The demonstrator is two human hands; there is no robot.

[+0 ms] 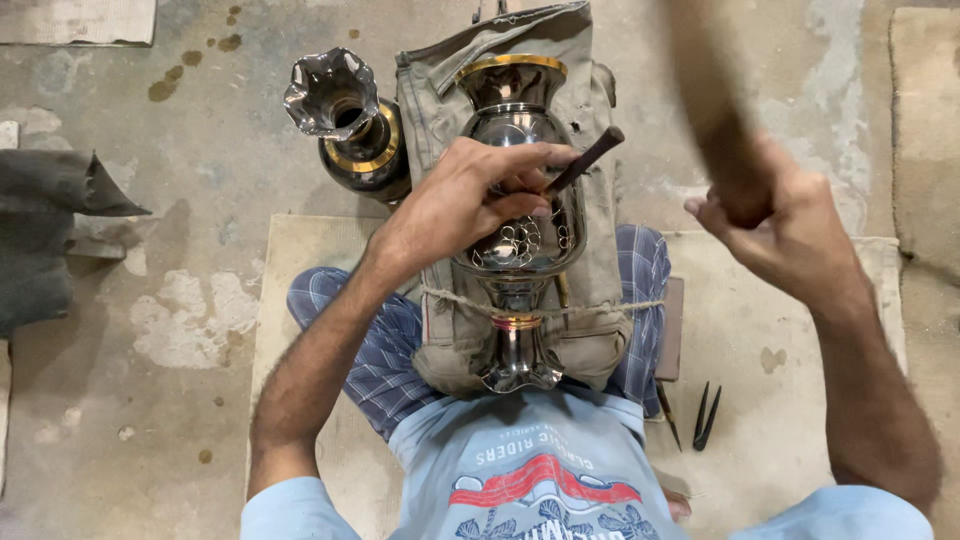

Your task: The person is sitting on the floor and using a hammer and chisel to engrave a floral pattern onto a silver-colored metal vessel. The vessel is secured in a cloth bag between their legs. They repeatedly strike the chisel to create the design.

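In the frame centre the left hand (478,195) is closed around a dark chisel (585,160), resting on the metal vase (516,235); at the upper right the right hand (780,225) grips a blurred wooden mallet (715,110).

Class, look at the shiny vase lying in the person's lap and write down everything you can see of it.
The vase looks like polished dark metal with a gold-coloured rim and a gold band at its narrow stem. Its bulging body bears a cut pattern of small rounded shapes. It lies lengthwise on a padded cloth bundle, mouth away from the person, flared foot near the shirt. A cord crosses its stem. The left hand rests on its body, holding a dark chisel against it.
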